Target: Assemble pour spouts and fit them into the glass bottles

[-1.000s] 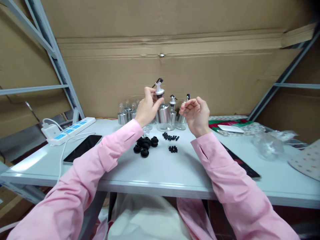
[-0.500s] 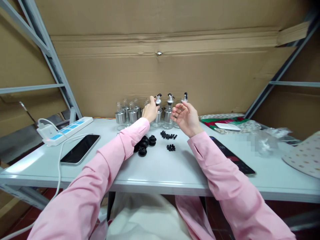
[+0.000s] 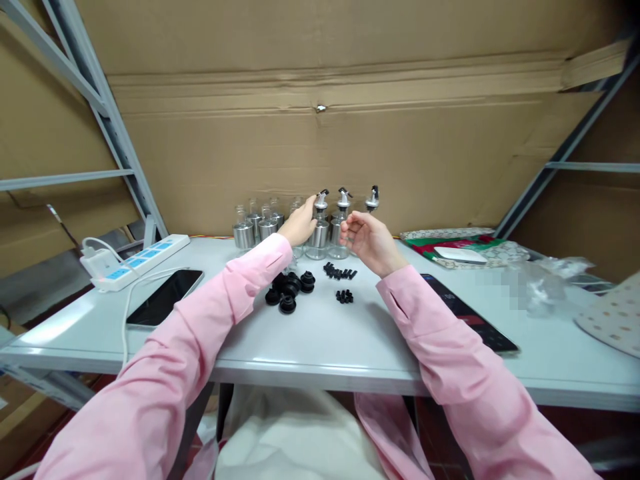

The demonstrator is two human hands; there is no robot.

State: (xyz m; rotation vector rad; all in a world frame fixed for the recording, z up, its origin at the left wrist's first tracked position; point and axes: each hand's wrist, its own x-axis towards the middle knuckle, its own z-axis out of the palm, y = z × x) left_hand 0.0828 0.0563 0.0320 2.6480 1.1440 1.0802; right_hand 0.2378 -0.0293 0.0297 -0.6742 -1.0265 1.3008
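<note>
My left hand [image 3: 299, 225] is open, its fingers stretched out along the left side of a glass bottle [image 3: 319, 235] with a metal sleeve and a pourer spout. Whether it touches the bottle I cannot tell. Just right of that stands a second bottle [image 3: 339, 232] with a spout on top. A third pourer spout [image 3: 372, 199] shows above my right hand [image 3: 373, 241], which hides most of its bottle. That hand is open, fingers loosely curved, palm facing left. Several bottles without spouts [image 3: 244, 235] stand to the left.
Black round stoppers [image 3: 287, 287] lie in a pile on the white table [image 3: 320, 340]. Beside them are small black tubes [image 3: 341, 272] and black caps [image 3: 345, 297]. A phone [image 3: 165, 298] and power strip [image 3: 143, 261] lie left; a tablet [image 3: 467, 313] and plastic bag [image 3: 543, 287] lie right.
My left hand has come off the spout of the bottle and straightened its fingers beside it. My right hand has dropped slightly, uncovering more of the third spout. The view has shifted a little.
</note>
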